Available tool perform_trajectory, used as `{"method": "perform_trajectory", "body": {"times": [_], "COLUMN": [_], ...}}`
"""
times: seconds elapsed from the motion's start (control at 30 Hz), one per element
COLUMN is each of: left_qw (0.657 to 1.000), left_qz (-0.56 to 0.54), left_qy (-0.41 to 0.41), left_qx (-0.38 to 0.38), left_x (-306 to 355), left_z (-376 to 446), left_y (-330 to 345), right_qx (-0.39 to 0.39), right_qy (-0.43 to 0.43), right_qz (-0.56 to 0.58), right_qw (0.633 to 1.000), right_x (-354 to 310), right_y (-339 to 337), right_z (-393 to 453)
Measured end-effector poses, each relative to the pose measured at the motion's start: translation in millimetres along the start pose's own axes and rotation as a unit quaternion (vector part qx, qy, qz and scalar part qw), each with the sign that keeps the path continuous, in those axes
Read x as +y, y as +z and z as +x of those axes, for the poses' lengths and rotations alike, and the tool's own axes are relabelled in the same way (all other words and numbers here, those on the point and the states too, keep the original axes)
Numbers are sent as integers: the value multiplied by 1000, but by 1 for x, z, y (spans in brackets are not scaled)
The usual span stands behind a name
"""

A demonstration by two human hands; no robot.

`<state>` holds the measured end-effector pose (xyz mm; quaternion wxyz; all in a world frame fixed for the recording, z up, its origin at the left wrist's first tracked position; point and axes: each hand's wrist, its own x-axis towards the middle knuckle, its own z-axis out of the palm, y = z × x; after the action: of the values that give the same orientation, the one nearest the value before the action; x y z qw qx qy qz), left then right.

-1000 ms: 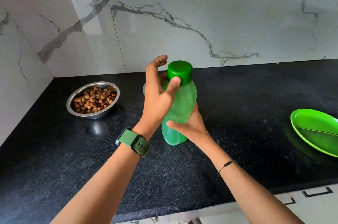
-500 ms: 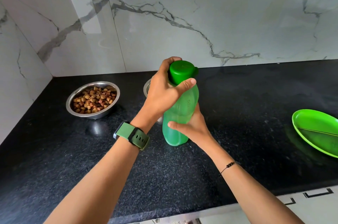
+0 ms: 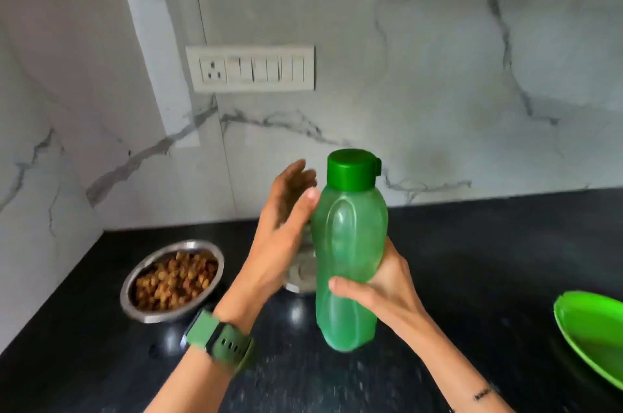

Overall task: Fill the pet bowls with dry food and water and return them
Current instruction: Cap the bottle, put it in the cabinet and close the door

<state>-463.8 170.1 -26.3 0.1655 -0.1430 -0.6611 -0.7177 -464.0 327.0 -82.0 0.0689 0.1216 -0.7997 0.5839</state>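
Left wrist is wearing a green watch (image 3: 220, 342) nearest the camera; right wrist is showing a dark bracelet (image 3: 482, 394). Right hand (image 3: 384, 288) is gripping the green bottle (image 3: 349, 254) low on its body, fingers clamped round it, thumb lying across the front. Bottle is standing about upright, leaning a little, base just over or on the black worktop (image 3: 472, 261) — can't tell which. Dark green cap (image 3: 352, 168) is sitting on top, closed. Left hand (image 3: 285, 220) is hovering just left of the bottle's shoulder, fingers straight and apart, holding nothing; it's blurred, so can't tell if the thumb tip is touching the bottle. Behind the left hand and bottle a second steel bowl (image 3: 300, 276) is mostly hidden; contents unreadable. Further left, a steel bowl of kibble (image 3: 172, 281) is sitting on the worktop near the corner, well filled. A green plate (image 3: 593, 328) is lying at the right edge, well apart from the bottle. At the back, a white switch panel (image 3: 251, 68) is sitting on the marble wall (image 3: 438, 75).
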Motion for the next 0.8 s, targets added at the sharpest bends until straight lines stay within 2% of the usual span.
{"method": "perform_trajectory", "body": {"times": [0.1,0.27,0.43,0.6,0.8], "left_qw": [998,983,960,944,961], "left_qz": [-33,33,126,160,147], "left_qy": [40,158,223,278,232], "left_qx": [19,-88,-112,-76,-18], "left_x": [30,139,272,364,389], "left_z": [20,85,158,202,255], "left_y": [0,22,56,94,131], "right_qx": [9,-10,20,57,52], "right_qy": [-77,-183,-253,-306,-287], "right_qz": [-21,38,42,37,50], "right_qw": [997,982,966,950,955], "right_x": [-63,-182,-300,-395,-428], "right_y": [-30,-86,-143,-191,-223], "right_z": [21,71,123,168,225]}}
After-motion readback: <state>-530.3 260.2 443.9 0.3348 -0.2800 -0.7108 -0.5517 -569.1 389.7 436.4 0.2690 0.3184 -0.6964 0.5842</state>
